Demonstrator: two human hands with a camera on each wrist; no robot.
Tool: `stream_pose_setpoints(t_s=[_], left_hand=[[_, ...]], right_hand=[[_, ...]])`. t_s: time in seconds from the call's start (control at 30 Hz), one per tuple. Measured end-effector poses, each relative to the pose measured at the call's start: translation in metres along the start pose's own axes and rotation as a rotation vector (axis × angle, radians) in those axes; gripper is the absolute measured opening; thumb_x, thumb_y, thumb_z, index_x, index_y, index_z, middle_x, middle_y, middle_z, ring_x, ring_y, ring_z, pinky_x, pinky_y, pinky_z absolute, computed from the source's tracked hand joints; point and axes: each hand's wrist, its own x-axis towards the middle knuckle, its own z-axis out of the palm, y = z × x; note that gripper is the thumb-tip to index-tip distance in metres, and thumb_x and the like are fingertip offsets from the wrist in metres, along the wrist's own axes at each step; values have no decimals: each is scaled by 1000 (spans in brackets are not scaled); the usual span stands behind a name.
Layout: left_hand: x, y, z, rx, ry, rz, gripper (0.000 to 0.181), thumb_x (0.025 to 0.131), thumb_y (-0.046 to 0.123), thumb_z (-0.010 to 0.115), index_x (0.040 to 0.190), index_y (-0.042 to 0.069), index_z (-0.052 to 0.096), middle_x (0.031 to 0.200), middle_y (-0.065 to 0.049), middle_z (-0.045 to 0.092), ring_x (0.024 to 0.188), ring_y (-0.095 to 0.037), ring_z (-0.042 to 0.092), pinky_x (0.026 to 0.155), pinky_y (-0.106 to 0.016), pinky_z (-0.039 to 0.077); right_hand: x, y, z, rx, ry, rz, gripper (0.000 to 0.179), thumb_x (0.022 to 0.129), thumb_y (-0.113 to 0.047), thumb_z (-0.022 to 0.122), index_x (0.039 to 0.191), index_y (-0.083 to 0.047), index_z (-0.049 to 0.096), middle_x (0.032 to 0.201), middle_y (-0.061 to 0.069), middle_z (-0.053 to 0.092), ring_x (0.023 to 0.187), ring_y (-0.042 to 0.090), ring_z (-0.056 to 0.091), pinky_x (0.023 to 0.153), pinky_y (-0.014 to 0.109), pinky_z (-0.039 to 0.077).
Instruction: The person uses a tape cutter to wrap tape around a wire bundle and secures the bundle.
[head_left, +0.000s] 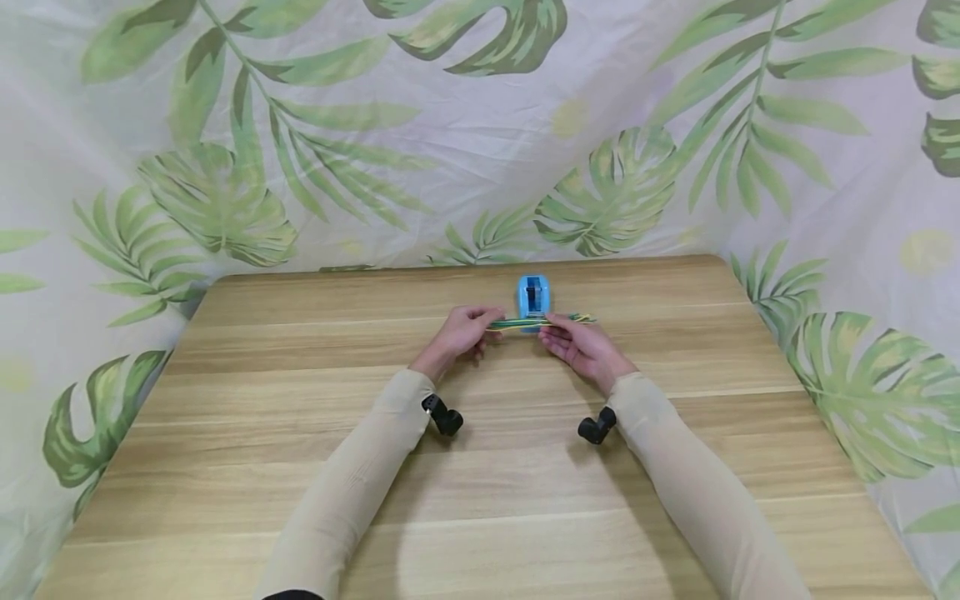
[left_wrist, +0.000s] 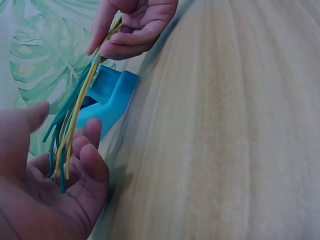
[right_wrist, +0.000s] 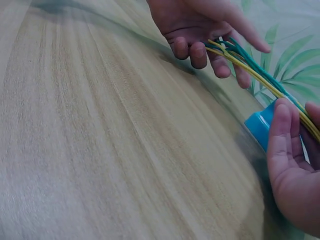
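Observation:
A bundle of thin green and yellow wires [head_left: 517,323] lies crosswise between the two hands, above the table. My right hand [head_left: 585,348] pinches it toward its right end, between thumb and fingers. In the left wrist view, the loose wire ends [left_wrist: 62,170] spread over my left hand [left_wrist: 55,175], whose thumb stands away from them and whose fingers are loosely bent. A pale band [right_wrist: 288,96] shows on the bundle beside the right fingers; its material is unclear. Just behind the bundle stands a blue tape dispenser [head_left: 533,287], its front partly covered by the wires and right hand.
The wood-grain table [head_left: 495,500] reaches back to a leaf-patterned cloth [head_left: 465,150]. The dispenser stands near the table's far edge. A black wrist camera [head_left: 444,417] is on the left forearm and another black camera [head_left: 597,426] on the right.

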Motion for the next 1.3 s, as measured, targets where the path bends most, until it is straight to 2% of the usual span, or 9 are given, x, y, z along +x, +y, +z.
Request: stream_pose_setpoints(t_s=[0.3, 0.53, 0.73, 1.03, 1.3], left_hand=[[3, 2, -2, -5, -32, -49, 44, 92, 40, 56, 119, 7, 61, 83, -15, 67, 47, -14, 45, 41, -29, 45], [5, 4, -3, -20, -39, -59, 28, 89, 29, 64, 104, 6, 68, 84, -15, 67, 48, -12, 46, 42, -26, 43], [8, 4, -1, -21, -24, -32, 21, 86, 23, 68, 96, 4, 71, 82, -14, 67, 51, -10, 46, 45, -23, 43], [9, 3, 0, -34, 11, 13, 18, 81, 19, 74, 91, 5, 74, 73, -8, 65, 51, -9, 48, 46, -23, 45], [11, 2, -1, -60, 11, -6, 21, 79, 16, 75, 94, 2, 73, 71, -5, 62, 54, -10, 48, 47, -22, 45]], right_hand=[[2, -1, -3, -3, -20, 8, 9, 88, -11, 64, 92, -4, 64, 86, 12, 66, 80, 19, 64, 84, 30, 49], [2, -1, -3, -3, -39, 1, 9, 89, -10, 62, 96, -4, 63, 85, 12, 65, 80, 19, 63, 85, 30, 49], [-1, 0, -2, -20, -29, -5, 13, 90, -10, 62, 99, -1, 62, 86, 11, 66, 80, 19, 63, 86, 31, 48], [-2, 2, 0, -12, 19, -5, 10, 90, -12, 62, 93, -2, 63, 89, 12, 67, 82, 19, 64, 95, 34, 43], [-1, 5, 4, 43, 58, 7, 15, 89, -17, 64, 98, -5, 59, 93, 14, 66, 83, 21, 65, 90, 34, 47]])
